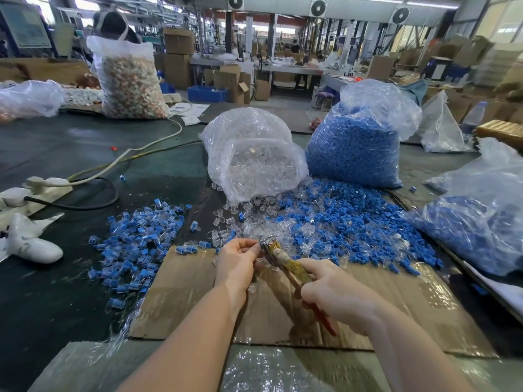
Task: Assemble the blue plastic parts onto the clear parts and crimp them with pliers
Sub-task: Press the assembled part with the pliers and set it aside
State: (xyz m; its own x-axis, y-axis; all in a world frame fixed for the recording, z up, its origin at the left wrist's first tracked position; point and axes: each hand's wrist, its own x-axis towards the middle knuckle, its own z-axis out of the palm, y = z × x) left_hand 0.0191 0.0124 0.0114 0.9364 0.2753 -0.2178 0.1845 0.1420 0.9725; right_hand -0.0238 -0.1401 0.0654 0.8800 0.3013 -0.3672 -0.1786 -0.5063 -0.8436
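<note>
Over the cardboard: the work is held above a flattened cardboard sheet, apparently laid down as a working pad on the dark table.
Left hand: the left hand is curled, fingertips pinched together at the plier nose; a small part seems to be held there for crimping, but it is too small and hidden to be made out.
Right hand: the right hand is wrapped around the handles of the pliers, whose taped, worn shank is angled up and left so that the nose meets the left fingertips.
Plier nose: whether it is closed on a part cannot be told.
Loose stock: blue plastic parts and clear parts are spread together just beyond the hands, presumably kept within easy reach.
Supply bags: a bag of clear parts and a bag of blue parts are stood behind the loose stock, spilling forward.
Finished pile: assembled blue-and-clear pieces are gathered to the left, kept apart from the raw stock.
Step judged: one crimp is likely being made; much stock remains unassembled.
</note>
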